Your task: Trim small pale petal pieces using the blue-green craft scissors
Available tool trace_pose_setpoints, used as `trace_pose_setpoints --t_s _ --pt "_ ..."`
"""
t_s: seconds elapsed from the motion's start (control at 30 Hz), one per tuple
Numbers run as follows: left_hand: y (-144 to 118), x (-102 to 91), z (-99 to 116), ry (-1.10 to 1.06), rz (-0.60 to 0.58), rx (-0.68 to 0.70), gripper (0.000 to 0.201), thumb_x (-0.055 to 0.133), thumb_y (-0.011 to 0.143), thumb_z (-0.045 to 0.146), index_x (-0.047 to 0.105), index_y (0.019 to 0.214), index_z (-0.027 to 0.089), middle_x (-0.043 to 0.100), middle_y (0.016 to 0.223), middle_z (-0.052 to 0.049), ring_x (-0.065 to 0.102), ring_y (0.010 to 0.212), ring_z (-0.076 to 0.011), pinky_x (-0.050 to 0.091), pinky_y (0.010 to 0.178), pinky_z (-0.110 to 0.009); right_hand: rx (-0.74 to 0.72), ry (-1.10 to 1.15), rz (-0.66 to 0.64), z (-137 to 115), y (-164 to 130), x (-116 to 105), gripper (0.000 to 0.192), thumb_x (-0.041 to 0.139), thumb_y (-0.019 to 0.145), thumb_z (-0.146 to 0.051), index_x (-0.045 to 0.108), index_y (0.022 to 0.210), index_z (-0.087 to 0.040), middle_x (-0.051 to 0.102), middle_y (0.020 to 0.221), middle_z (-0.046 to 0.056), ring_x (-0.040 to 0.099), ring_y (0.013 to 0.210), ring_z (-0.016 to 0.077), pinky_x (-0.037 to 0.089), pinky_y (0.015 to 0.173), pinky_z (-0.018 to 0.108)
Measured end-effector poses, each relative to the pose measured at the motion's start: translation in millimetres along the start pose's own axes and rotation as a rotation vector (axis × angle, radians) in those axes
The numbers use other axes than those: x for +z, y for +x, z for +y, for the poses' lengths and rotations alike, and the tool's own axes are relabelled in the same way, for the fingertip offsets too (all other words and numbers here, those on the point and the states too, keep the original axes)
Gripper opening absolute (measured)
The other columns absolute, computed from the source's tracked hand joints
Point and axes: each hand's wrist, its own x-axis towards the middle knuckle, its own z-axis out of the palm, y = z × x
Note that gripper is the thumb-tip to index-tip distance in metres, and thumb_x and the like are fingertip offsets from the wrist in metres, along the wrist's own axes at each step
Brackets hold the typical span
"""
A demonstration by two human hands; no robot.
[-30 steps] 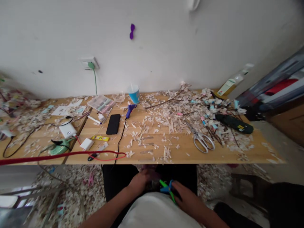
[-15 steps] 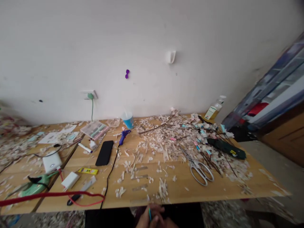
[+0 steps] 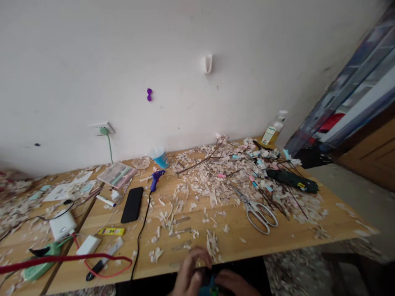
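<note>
Between two bare hands, just inside the near edge of the view, a blue-and-green object (image 3: pixel 212 287), low over the dark lap (image 3: pixel 257 271) and nearer than the wooden table (image 3: pixel 271 243). On the near left, the left hand (image 3: pixel 191 271), bent, with fingers curving over toward the right and thumb spread away from them; on the right, the right hand (image 3: pixel 233 283), curled up against the object. Impossible to say from here how firm either hold, or how closed. Probably best to steady with one hand, move little with the other, and keep fingertips off any hidden edge. Visible of the object: a thin blue strip, roughly near to far. Whole long axis and pointing end: concealed by fingers and frame, so unreadable.
</note>
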Motion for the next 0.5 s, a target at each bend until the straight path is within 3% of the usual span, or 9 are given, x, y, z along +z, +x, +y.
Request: trace_pose_setpoints --t_s 0.03,0.13,0.23,0.3,0.4,0.5 --pt "18.3 -9.4 8.2 0.114 0.062 0.013 0.047 0.033 0.091 0.059 0.060 0.106 0.024 0.064 0.097 -0.012 0.059 0.095 -0.0270 0.045 0.089 -0.042 0.012 -0.054 -0.016 10.6 -1.9 -9.8 0.036 0.058 0.075 -0.025 0.071 0.109 -0.031 0.070 0.113 0.005 0.063 0.104 0.0250 0.049 0.091 0.035" --pt "84.9 -34.1 20.6 0.478 0.295 0.010 0.034 0.035 0.096 0.038 0.061 0.113 0.024 0.064 0.098 -0.009 0.058 0.095 -0.0238 0.044 0.090 -0.038 0.154 -0.134 0.088 33.8 0.8 -31.7 0.049 0.060 0.072 -0.026 0.067 0.119 -0.029 0.063 0.128 0.007 0.057 0.118 0.0309 0.037 0.105 0.045" --pt "147.1 -44.4 8.7 0.891 0.127 -0.042 0.029 0.041 0.094 0.025 0.065 0.110 0.022 0.063 0.107 -0.010 0.053 0.105 -0.0244 0.039 0.096 -0.038 0.221 -0.149 0.180 42.4 13.5 -34.1 0.044 0.061 0.071 -0.026 0.070 0.113 -0.035 0.064 0.127 0.002 0.053 0.123 0.0324 0.032 0.109 0.044" --pt "175.4 -44.5 -7.5 1.090 0.102 -0.149 0.026 0.044 0.093 0.022 0.066 0.107 0.021 0.061 0.110 -0.011 0.051 0.110 -0.0256 0.037 0.097 -0.039 0.237 -0.155 0.206 43.9 21.6 -29.1 0.042 0.061 0.071 -0.029 0.070 0.111 -0.037 0.065 0.125 0.001 0.052 0.124 0.0338 0.031 0.110 0.045" --pt "198.6 -42.9 -31.6 1.117 0.132 -0.216 0.021 0.050 0.090 0.027 0.067 0.097 0.016 0.061 0.108 -0.014 0.050 0.111 -0.0292 0.037 0.096 -0.041 0.239 -0.143 0.233 42.2 28.4 -24.9 0.039 0.059 0.076 -0.037 0.069 0.113 -0.036 0.067 0.121 0.002 0.053 0.123 0.0348 0.031 0.110 0.048" --pt "208.9 -44.4 -48.8 1.088 0.171 -0.263 0.021 0.056 0.088 0.031 0.066 0.092 0.013 0.061 0.104 -0.016 0.053 0.107 -0.0297 0.039 0.091 -0.039 0.238 -0.085 0.290 35.5 31.5 -30.4 0.036 0.053 0.082 -0.048 0.069 0.111 -0.034 0.068 0.120 0.003 0.055 0.121 0.0323 0.040 0.105 0.046"
